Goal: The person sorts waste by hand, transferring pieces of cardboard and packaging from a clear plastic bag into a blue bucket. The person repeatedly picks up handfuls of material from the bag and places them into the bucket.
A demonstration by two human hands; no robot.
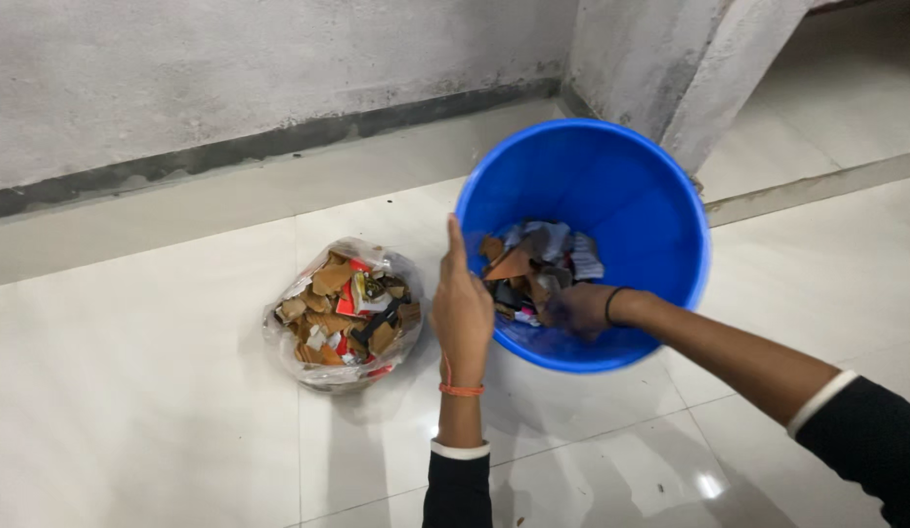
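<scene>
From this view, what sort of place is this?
Probably an unfinished or utility corner indoors: bare grey plastered wall, glossy white tiled floor, and a round blue plastic bucket of scraps beside a clear plastic bag of cardboard scraps.

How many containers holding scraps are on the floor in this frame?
2. A blue bucket right of centre, with the right hand inside it, and a clear plastic bag to its left, beside the left hand.
</scene>
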